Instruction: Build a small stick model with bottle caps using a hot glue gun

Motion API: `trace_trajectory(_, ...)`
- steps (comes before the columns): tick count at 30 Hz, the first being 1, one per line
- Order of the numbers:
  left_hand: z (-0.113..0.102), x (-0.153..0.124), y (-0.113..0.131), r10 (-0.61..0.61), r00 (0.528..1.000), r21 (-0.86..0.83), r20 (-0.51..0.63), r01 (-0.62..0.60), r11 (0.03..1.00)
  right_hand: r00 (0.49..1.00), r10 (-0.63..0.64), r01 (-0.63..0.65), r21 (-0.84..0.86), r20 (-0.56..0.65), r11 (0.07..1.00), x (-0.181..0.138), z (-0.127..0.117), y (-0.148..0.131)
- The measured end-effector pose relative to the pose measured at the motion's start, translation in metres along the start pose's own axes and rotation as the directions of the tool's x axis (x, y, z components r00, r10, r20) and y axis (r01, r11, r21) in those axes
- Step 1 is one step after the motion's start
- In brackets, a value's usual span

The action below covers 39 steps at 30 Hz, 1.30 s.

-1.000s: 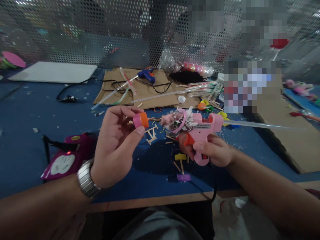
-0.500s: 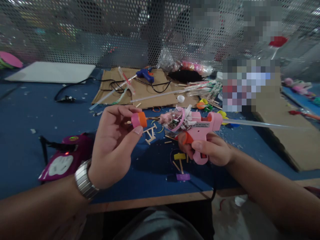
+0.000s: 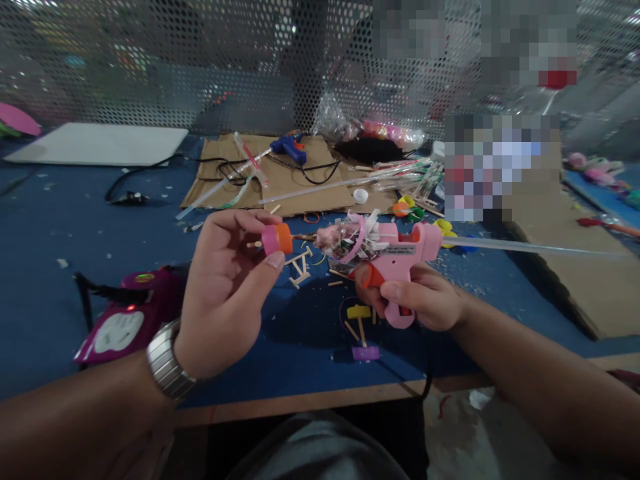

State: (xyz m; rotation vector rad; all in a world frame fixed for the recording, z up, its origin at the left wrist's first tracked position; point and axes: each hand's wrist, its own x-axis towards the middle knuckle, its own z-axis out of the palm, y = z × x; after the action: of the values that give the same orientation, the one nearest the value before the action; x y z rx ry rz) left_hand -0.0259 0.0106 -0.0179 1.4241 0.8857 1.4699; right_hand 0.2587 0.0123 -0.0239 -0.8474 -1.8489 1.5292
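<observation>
Left hand (image 3: 225, 293) is pinching a small pink-and-orange pair of plastic bottle caps (image 3: 277, 239) between thumb and fingertips, held up over the blue-topped table (image 3: 60, 220). Right hand (image 3: 417, 300) is wrapped tight round the grip of a pink plastic glue gun (image 3: 400, 257), nozzle all crusted with scraps and pointing right at the caps, nearly touching. A clear glue stick (image 3: 525, 248) juts out the back. A purple gadget (image 3: 127, 320) sits by the left wrist.

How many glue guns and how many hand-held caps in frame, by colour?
Pink glue gun, in right hand: 1
Blue glue gun, on cardboard: 1
Pink cap, in left hand: 1
Orange cap, joined to the pink cap: 1
Total: 4
</observation>
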Motion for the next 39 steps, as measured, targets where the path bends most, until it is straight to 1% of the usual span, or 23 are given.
trace_trajectory(5, 0.0008, 0.0003, -0.0008, 0.001, 1.0, -0.007, 0.003, -0.001, 1.0, 1.0, 0.024, -0.024, 0.013, 0.0, 1.0, 0.0001, -0.0004, 0.0003)
trace_trajectory(10, 0.0002, 0.0002, -0.0009, 0.014, 1.0, -0.005, 0.009, -0.014, 1.0, 1.0, 0.01, -0.01, 0.001, 0.003, 1.0, 0.0003, -0.0009, -0.0002)
trace_trajectory(16, -0.0008, 0.0016, -0.0015, 0.049, 0.998, 0.006, 0.034, -0.049, 0.999, 0.999, -0.002, 0.001, 0.032, 0.038, 0.999, 0.0012, -0.0011, 0.0007)
trace_trajectory(22, -0.0019, 0.0024, -0.0048, 0.075, 0.996, 0.01, 0.037, -0.076, 0.997, 1.0, -0.01, 0.009, 0.024, 0.028, 1.0, 0.0032, -0.0004, -0.0024)
trace_trajectory(26, -0.0021, 0.0021, -0.0053, 0.052, 0.997, -0.001, 0.055, -0.052, 0.999, 0.999, -0.01, 0.01, 0.02, 0.036, 1.0, 0.0033, -0.0004, -0.004)
trace_trajectory(32, -0.0019, 0.0027, -0.0064, 0.05, 0.996, -0.009, 0.071, -0.05, 0.999, 0.999, -0.001, -0.001, 0.034, 0.038, 0.999, 0.0027, -0.0005, -0.0035)
trace_trajectory(39, -0.0002, 0.0025, -0.0043, -0.003, 0.998, -0.03, 0.07, 0.005, 1.0, 0.999, -0.001, 0.0, 0.029, 0.034, 1.0, 0.0043, -0.0005, -0.004)
